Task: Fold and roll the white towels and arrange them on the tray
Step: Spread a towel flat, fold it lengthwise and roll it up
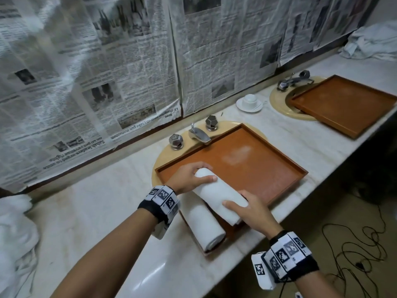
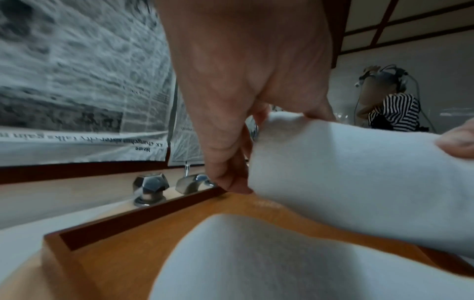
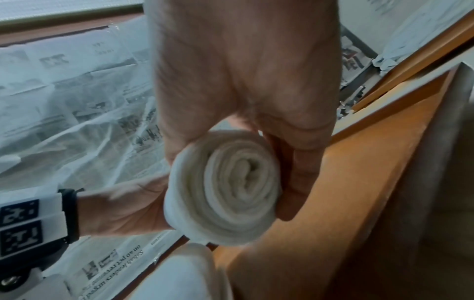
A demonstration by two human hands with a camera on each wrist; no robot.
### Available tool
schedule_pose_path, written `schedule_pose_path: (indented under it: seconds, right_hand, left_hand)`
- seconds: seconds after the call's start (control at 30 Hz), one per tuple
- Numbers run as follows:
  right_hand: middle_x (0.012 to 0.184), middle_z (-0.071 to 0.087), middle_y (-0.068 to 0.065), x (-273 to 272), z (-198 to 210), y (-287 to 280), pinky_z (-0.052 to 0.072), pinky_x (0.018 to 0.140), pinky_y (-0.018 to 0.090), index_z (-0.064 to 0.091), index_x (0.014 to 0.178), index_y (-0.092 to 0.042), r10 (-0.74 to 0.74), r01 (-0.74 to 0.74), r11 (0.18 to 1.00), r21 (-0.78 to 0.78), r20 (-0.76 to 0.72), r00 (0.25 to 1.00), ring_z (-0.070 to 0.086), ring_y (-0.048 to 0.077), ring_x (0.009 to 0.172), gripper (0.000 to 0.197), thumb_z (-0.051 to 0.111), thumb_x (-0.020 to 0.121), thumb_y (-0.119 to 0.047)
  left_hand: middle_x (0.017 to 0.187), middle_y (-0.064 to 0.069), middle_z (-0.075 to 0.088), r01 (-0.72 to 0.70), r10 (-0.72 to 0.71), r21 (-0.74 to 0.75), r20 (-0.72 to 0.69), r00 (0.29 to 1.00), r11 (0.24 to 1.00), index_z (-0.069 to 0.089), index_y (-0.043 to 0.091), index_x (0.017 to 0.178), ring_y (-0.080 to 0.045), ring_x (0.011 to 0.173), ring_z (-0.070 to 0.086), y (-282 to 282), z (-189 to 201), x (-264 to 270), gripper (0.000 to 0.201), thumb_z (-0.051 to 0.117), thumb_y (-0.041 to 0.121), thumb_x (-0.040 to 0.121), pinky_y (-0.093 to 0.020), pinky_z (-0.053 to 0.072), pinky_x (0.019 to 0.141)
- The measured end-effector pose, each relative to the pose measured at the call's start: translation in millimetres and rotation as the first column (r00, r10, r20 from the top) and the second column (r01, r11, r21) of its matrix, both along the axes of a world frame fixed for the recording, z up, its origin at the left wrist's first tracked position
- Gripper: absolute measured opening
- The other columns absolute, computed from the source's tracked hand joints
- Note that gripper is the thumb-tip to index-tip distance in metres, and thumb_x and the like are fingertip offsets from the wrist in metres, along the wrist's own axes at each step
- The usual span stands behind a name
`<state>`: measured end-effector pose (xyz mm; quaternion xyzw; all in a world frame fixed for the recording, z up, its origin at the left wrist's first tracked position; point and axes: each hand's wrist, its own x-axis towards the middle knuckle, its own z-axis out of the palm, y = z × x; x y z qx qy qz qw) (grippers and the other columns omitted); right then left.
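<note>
A rolled white towel [image 1: 217, 195] [image 2: 359, 178] [image 3: 223, 188] is held just above the brown tray [image 1: 253, 168] [image 2: 123, 247] [image 3: 346, 192], which lies over the near sink. My left hand [image 1: 193, 179] [image 2: 243, 113] grips its far end, thumb on top. My right hand [image 1: 251, 208] [image 3: 243, 85] grips its near end, where the spiral shows in the right wrist view. A second rolled towel [image 1: 204, 225] [image 2: 282, 263] [image 3: 184, 272] lies in the tray's near left corner, beside the held one.
A pile of unrolled white towels [image 1: 15, 231] sits on the counter at the far left. A tap [image 1: 198, 134] with knobs stands behind the tray. Farther right are a cup on a saucer [image 1: 250, 102], a second tray [image 1: 345, 104] and crumpled cloth [image 1: 373, 44]. Cables [image 1: 354, 250] lie on the floor.
</note>
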<state>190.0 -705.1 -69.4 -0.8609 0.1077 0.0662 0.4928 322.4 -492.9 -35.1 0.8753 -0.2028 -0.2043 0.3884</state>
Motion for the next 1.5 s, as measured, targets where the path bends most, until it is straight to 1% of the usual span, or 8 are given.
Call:
schedule_pose_path:
  seconds: [0.17, 0.33, 0.47, 0.6, 0.77, 1.13, 1.27, 1.5]
  right_hand:
    - [0.061, 0.065, -0.009, 13, -22, 0, 0.041, 0.054, 0.023, 0.065, 0.068, -0.020, -0.008, 0.005, 1.000, -0.024, -0.114, 0.993, 0.056, 0.004, 0.057, 0.040, 0.067, 0.084, -0.057]
    - [0.072, 0.071, 0.002, 18, -40, -6, 0.047, 0.061, 0.031, 0.071, 0.085, -0.010, 0.025, -0.033, 0.997, -0.069, -0.122, 0.992, 0.064, 0.015, 0.066, 0.054, 0.057, 0.087, -0.062]
    - [0.068, 0.062, -0.008, 18, -34, -3, 0.038, 0.058, 0.019, 0.063, 0.070, -0.023, 0.065, -0.078, 0.990, -0.119, -0.114, 0.991, 0.057, 0.013, 0.071, 0.038, 0.051, 0.099, -0.045]
    - [0.064, 0.053, -0.020, 20, -32, 2, 0.033, 0.055, 0.010, 0.055, 0.069, -0.033, 0.062, -0.073, 0.989, -0.125, -0.090, 0.994, 0.050, -0.001, 0.067, 0.034, 0.047, 0.102, -0.037]
    - [0.072, 0.056, -0.008, 19, -38, 6, 0.041, 0.067, 0.032, 0.055, 0.076, -0.024, 0.053, -0.071, 0.978, -0.198, -0.094, 0.994, 0.055, 0.021, 0.080, 0.032, 0.040, 0.100, -0.040]
    - [0.072, 0.058, 0.002, 15, -31, 7, 0.047, 0.068, 0.039, 0.051, 0.071, -0.021, 0.058, -0.087, 0.969, -0.231, -0.130, 0.990, 0.056, 0.023, 0.074, 0.040, 0.037, 0.101, -0.043]
    - [0.079, 0.061, -0.003, 13, -24, 7, 0.050, 0.066, 0.036, 0.058, 0.087, -0.023, 0.072, -0.097, 0.964, -0.246, -0.106, 0.992, 0.058, 0.014, 0.074, 0.037, 0.039, 0.096, -0.054]
    - [0.113, 0.054, -0.006, 15, -3, 18, 0.048, 0.090, 0.039, 0.052, 0.126, -0.024, 0.180, -0.178, 0.924, -0.338, -0.026, 0.983, 0.052, 0.015, 0.107, 0.050, 0.051, 0.090, -0.058]
  left_hand:
    - [0.112, 0.006, 0.066, 0.056, -0.042, 0.176, -0.084, 0.996, 0.983, 0.065, 0.028, 0.111, -0.015, 0.100, 0.062, -27, -34, 25, 0.042, 0.066, 0.061, 0.085, -0.032, 0.053, 0.086]
    - [0.107, 0.003, 0.065, 0.121, -0.084, 0.259, -0.151, 0.985, 0.958, 0.062, 0.025, 0.120, -0.010, 0.089, 0.060, -33, -45, 31, 0.045, 0.055, 0.060, 0.093, -0.019, 0.042, 0.063]
    - [0.111, 0.001, 0.065, 0.147, -0.101, 0.310, -0.160, 0.982, 0.939, 0.060, 0.030, 0.124, -0.015, 0.095, 0.060, -35, -46, 35, 0.047, 0.051, 0.064, 0.093, -0.026, 0.043, 0.073]
    - [0.107, 0.004, 0.062, 0.153, -0.099, 0.344, -0.172, 0.980, 0.926, 0.058, 0.027, 0.126, -0.014, 0.091, 0.058, -33, -46, 32, 0.053, 0.052, 0.066, 0.092, -0.021, 0.040, 0.064]
    - [0.113, 0.001, 0.065, 0.128, -0.094, 0.332, -0.116, 0.989, 0.935, 0.056, 0.026, 0.128, -0.016, 0.096, 0.061, -30, -48, 29, 0.058, 0.053, 0.069, 0.089, -0.026, 0.045, 0.073]
    - [0.110, 0.000, 0.067, 0.077, -0.050, 0.326, -0.090, 0.995, 0.942, 0.059, 0.023, 0.124, -0.018, 0.097, 0.063, -24, -43, 15, 0.059, 0.052, 0.070, 0.089, -0.035, 0.054, 0.087]
    - [0.123, -0.001, 0.065, 0.055, -0.036, 0.297, -0.069, 0.997, 0.953, 0.054, 0.025, 0.134, -0.018, 0.104, 0.060, -18, -37, 7, 0.059, 0.051, 0.066, 0.092, -0.031, 0.049, 0.090]
    - [0.145, -0.004, 0.051, -0.057, 0.044, 0.264, 0.055, 0.998, 0.963, 0.048, 0.018, 0.144, -0.021, 0.128, 0.050, 13, -18, -18, 0.066, 0.054, 0.060, 0.094, -0.040, 0.042, 0.106]
